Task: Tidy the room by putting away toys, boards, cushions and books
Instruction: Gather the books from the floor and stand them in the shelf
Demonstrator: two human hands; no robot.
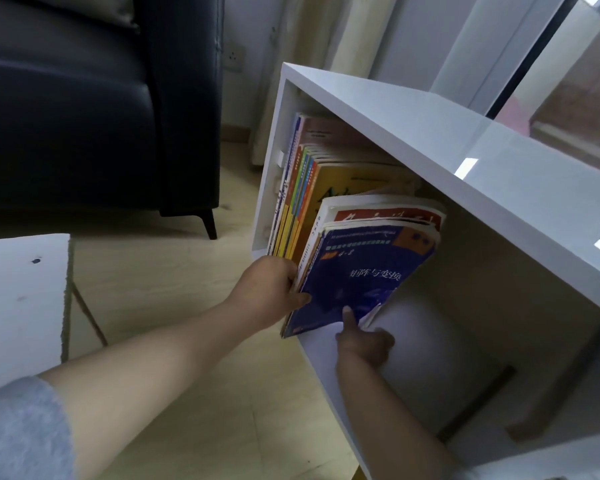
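Head view.

- Closest in: grey sleeve (18, 431), pushed up the left forearm, which reaches forward to the cabinet mouth.
- Left hand (271, 292): at the spine edge of a bundle of textbooks (361, 275). Fingers are curled round the spines, thumb across the blue front cover. A firm hold.
- Right hand (364, 341): low, at the bundle's bottom corner on the page-edge side. The thumb points up and presses the blue cover. The other fingers are curled underneath, mostly hidden; looks like a pinch.
- The bundle sits inside the white cube cabinet (430, 140), bottom edge on or just above the cabinet floor; can't tell which. Its long axis runs from the front lip up and back, with the top leaning right.
- Row of shelved books (298, 188): packed upright against the cabinet's left wall, just left of the bundle. A wedge of space opens between them towards the top.
- Key relation: the row lies on the left-hand side of the bundle, and the right of the cabinet is vacant. My read is the bundle needs tipping left until it is flush with the row. The left hand is nearer the row and can guide the spines; the right can push from the free edge.
- Also here: dark sofa (66, 98) behind, and a white bench (18, 299) at left.
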